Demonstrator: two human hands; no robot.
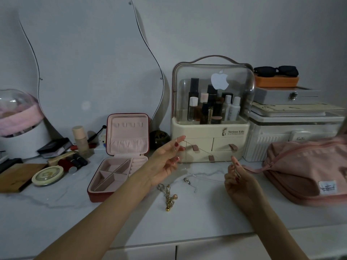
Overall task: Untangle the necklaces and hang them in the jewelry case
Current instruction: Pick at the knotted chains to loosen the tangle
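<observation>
A thin gold necklace chain (204, 151) stretches taut in the air between my two hands. My left hand (165, 162) pinches one end at the fingertips, raised in front of the cream organizer. My right hand (238, 177) pinches the other end, lower and to the right. The red jewelry case (120, 160) stands open to the left, its pink lid upright with a row of hooks (128, 125). On the counter between my arms lie a gold charm chain (169, 196) and a thin silver necklace (189, 182).
A cream cosmetics organizer (212, 145) with a clear dome stands behind my hands. A pink pouch (304, 169) lies at the right, stacked boxes (293, 117) behind it. Cosmetics, a round tin (47, 175) and a wooden board (16, 177) crowd the left. A wavy mirror (90, 62) leans on the wall.
</observation>
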